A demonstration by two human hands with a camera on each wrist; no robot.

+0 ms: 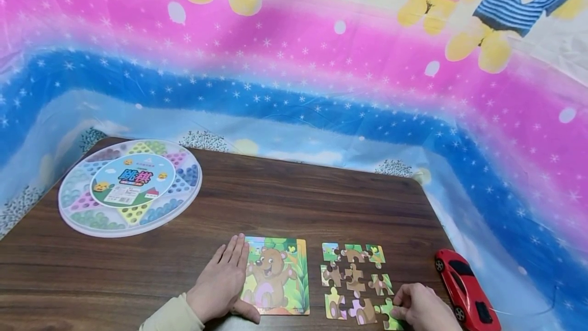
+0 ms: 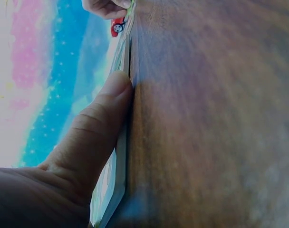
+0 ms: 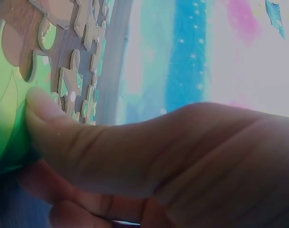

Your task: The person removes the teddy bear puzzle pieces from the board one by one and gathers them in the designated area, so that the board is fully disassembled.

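A square bear picture board (image 1: 271,277) lies on the table. My left hand (image 1: 222,277) rests along its left side with straight fingers, the thumb stretched by its lower edge; in the left wrist view that thumb (image 2: 90,123) lies against the board's side (image 2: 118,175). To the right, several jigsaw pieces (image 1: 354,277) are laid out in rows, slightly apart. My right hand (image 1: 424,305) pinches a green puzzle piece (image 1: 390,314) at the lower right corner of these rows. In the right wrist view, the thumb presses on the face of this green piece, fingers curled beneath.
A red toy car (image 1: 466,290) stands right of my right hand, near the table's right edge. At the back left lies a round Chinese checkers set (image 1: 130,185) with marbles under its cover. A patterned pink and blue cloth (image 1: 294,75) hangs around the wooden table (image 1: 294,193).
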